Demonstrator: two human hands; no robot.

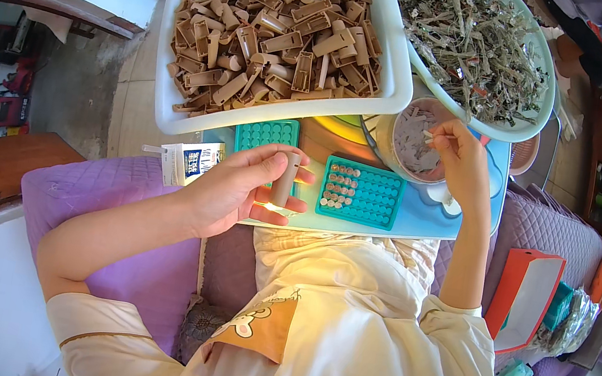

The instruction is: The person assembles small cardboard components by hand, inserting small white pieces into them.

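The tan plastic tube [284, 179], smooth and rounded, stands roughly upright above the tabletop's [425, 218] near edge, held by the left hand [241, 183] between thumb and fingers. The right hand [457, 158], fingertips nearly together, pinches what seems a small pale sliver [428, 135] over the round tub [384, 140] near the right edge. A loosened pinch could lose the sliver; a slack left grip could drop the tube (perhaps lapward). Shiny round discs [340, 186] partly fill the ridged teal tray [384, 193]; hollow tan shells [277, 36] heap the glossy white bin [398, 86] by the far edge.
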